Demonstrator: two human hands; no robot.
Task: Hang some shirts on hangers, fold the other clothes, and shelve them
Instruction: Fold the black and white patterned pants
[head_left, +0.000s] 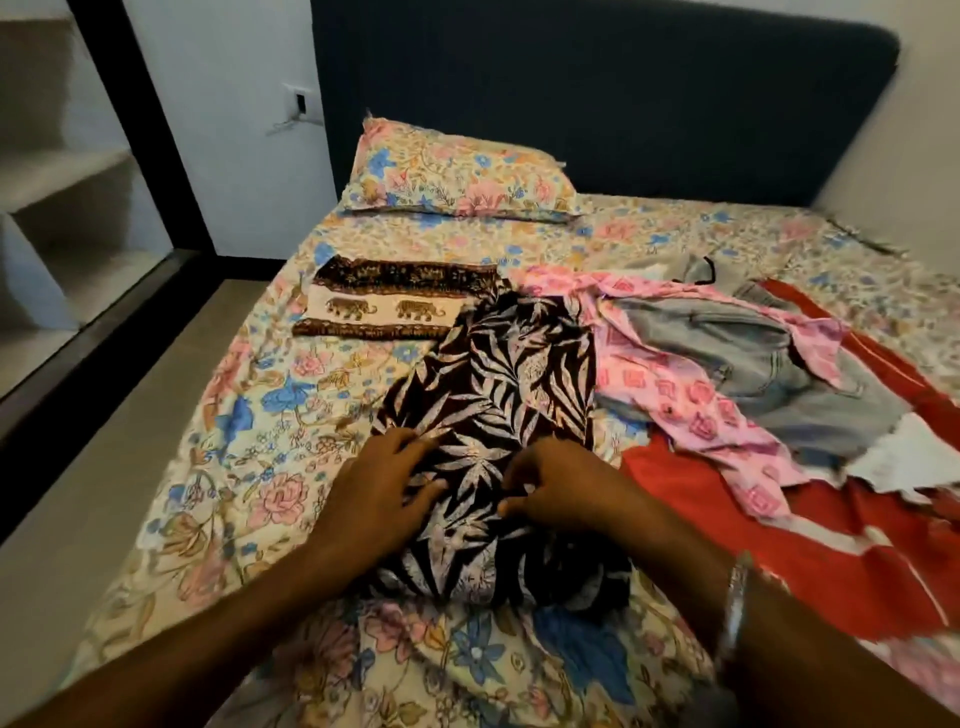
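Note:
A dark garment with a pale leaf print (498, 395) lies lengthwise on the bed in front of me. My left hand (379, 493) rests flat on its left side with fingers spread. My right hand (561, 488) sits on its middle, fingers curled and pinching the cloth. A folded brown cloth with an elephant print (389, 301) lies beyond it. To the right is a heap: a pink patterned garment (691, 410), light blue jeans (748, 358), a red cloth (831, 551) and a white piece (904, 457).
The bed carries a floral sheet (260, 415) and a matching pillow (457, 176) against a dark headboard (597, 93). Pale shelves (57, 182) stand at the far left behind a dark frame. Bare floor (78, 519) runs along the bed's left side.

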